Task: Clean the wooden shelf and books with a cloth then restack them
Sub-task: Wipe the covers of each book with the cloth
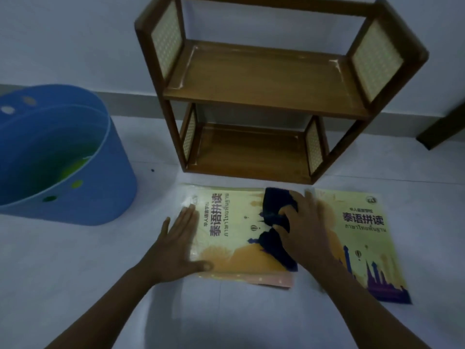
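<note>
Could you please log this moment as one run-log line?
left hand: flat on left book | right hand: wiping it with dark cloth | shelf: bare

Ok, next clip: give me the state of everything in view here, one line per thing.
Wooden shelf: upright against the wall, both tiers bare.
Left book: flat on the floor, on top of another book, being wiped.
Right book: flat on the floor, cover up.
Dark cloth: bunched on the left book.
Left hand: flat, pressing the left book.
Right hand: gripping the cloth.
Blue basket: on the floor, something green inside.
</note>
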